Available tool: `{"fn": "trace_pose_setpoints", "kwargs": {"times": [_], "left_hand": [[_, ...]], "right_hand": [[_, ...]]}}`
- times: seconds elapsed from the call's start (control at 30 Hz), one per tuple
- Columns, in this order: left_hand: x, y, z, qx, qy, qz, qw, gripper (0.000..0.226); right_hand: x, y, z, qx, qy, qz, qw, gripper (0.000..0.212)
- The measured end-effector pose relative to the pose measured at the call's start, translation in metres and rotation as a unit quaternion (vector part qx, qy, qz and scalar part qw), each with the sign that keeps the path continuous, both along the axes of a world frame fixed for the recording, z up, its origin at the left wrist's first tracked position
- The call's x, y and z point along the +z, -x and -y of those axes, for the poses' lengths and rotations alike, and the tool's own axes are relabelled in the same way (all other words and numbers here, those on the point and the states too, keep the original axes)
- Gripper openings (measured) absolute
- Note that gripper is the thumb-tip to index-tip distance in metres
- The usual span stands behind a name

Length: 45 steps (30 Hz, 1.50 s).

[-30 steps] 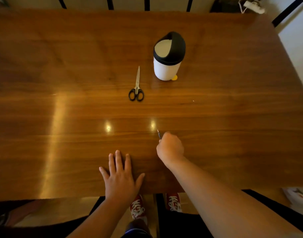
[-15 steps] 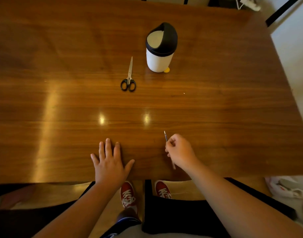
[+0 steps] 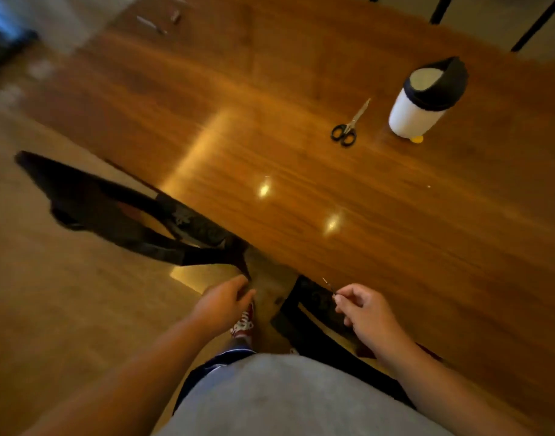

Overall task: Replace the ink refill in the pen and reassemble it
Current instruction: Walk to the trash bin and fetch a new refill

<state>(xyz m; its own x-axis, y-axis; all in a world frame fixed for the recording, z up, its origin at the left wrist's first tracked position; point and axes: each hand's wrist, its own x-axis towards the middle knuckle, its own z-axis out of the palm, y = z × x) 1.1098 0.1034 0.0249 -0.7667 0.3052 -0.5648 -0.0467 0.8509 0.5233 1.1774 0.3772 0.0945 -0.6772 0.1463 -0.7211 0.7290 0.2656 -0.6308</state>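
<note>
Left hand [image 3: 222,302] off table [image 3: 301,121], right hand [image 3: 366,313] withdrawn

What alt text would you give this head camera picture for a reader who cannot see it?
A person's right hand pinches a thin ink refill near the edge of a wooden table, the left hand empty beside it. Farther off lie scissors and a small white bin with a black lid.

Brown wood-grain table [image 3: 396,231]; white bin [image 3: 411,118], black lid [image 3: 443,86]; black-handled scissors [image 3: 344,133]; red shoe [image 3: 244,322].
</note>
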Motion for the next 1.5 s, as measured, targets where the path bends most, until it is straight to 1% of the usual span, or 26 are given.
{"fn": "trace_pose_setpoints", "kwargs": {"times": [0.07, 0.13, 0.17, 0.27, 0.33, 0.47, 0.6, 0.63, 0.7, 0.8, 0.87, 0.97, 1.1, 1.2, 1.3, 1.4, 1.5], "left_hand": [[-0.006, -0.031, 0.032, 0.064, 0.007, 0.053, 0.997, 0.018], [-0.014, -0.064, 0.069, 0.150, 0.015, 0.074, 0.986, 0.021], [-0.018, -0.082, 0.089, 0.204, 0.018, 0.086, 0.975, 0.022], [-0.025, -0.145, 0.150, 0.366, 0.022, 0.135, 0.921, 0.017], [-0.030, -0.191, 0.188, 0.443, 0.026, 0.169, 0.880, 0.018], [-0.042, -0.272, 0.254, 0.535, 0.014, 0.230, 0.813, 0.017], [-0.061, -0.328, 0.321, 0.607, 0.010, 0.240, 0.758, 0.021], [-0.065, -0.336, 0.339, 0.618, 0.015, 0.241, 0.748, 0.023], [-0.071, -0.348, 0.374, 0.624, 0.018, 0.247, 0.741, 0.025], [-0.072, -0.354, 0.423, 0.614, 0.017, 0.266, 0.743, 0.026], [-0.071, -0.350, 0.455, 0.613, 0.012, 0.270, 0.742, 0.026], [-0.069, -0.330, 0.501, 0.616, 0.007, 0.250, 0.747, 0.028], [-0.066, -0.272, 0.549, 0.619, -0.026, 0.211, 0.756, 0.027], [-0.065, -0.215, 0.583, 0.604, -0.049, 0.190, 0.773, 0.031], [-0.061, -0.155, 0.623, 0.596, -0.051, 0.161, 0.785, 0.026], [-0.058, -0.108, 0.662, 0.618, -0.045, 0.144, 0.771, 0.027], [-0.052, -0.078, 0.688, 0.641, -0.036, 0.146, 0.752, 0.023]], "right_hand": [[0.005, 0.007, 0.022, 0.056, -0.015, -0.025, 0.998, 0.015], [0.007, 0.020, 0.051, 0.115, -0.026, -0.069, 0.991, 0.015], [0.008, 0.027, 0.069, 0.148, -0.034, -0.096, 0.984, 0.015], [0.012, 0.045, 0.132, 0.252, -0.041, -0.161, 0.953, 0.010], [0.013, 0.053, 0.180, 0.309, -0.023, -0.172, 0.935, 0.009], [0.009, 0.060, 0.288, 0.395, 0.007, -0.180, 0.901, 0.009], [-0.006, 0.055, 0.400, 0.456, 0.018, -0.163, 0.875, 0.009], [-0.011, 0.055, 0.426, 0.465, 0.019, -0.159, 0.871, 0.010], [-0.018, 0.056, 0.472, 0.475, 0.017, -0.150, 0.867, 0.011], [-0.027, 0.062, 0.524, 0.476, -0.003, -0.136, 0.869, 0.013], [-0.032, 0.070, 0.546, 0.471, -0.019, -0.129, 0.872, 0.014], [-0.039, 0.086, 0.567, 0.463, -0.044, -0.115, 0.878, 0.013], [-0.050, 0.115, 0.582, 0.457, -0.087, -0.094, 0.880, 0.011], [-0.061, 0.145, 0.595, 0.457, -0.102, -0.079, 0.880, 0.012], [-0.076, 0.182, 0.619, 0.451, -0.113, -0.059, 0.883, 0.014], [-0.087, 0.228, 0.658, 0.451, -0.125, -0.045, 0.883, 0.014], [-0.087, 0.277, 0.706, 0.470, -0.126, -0.048, 0.872, 0.012]]}}
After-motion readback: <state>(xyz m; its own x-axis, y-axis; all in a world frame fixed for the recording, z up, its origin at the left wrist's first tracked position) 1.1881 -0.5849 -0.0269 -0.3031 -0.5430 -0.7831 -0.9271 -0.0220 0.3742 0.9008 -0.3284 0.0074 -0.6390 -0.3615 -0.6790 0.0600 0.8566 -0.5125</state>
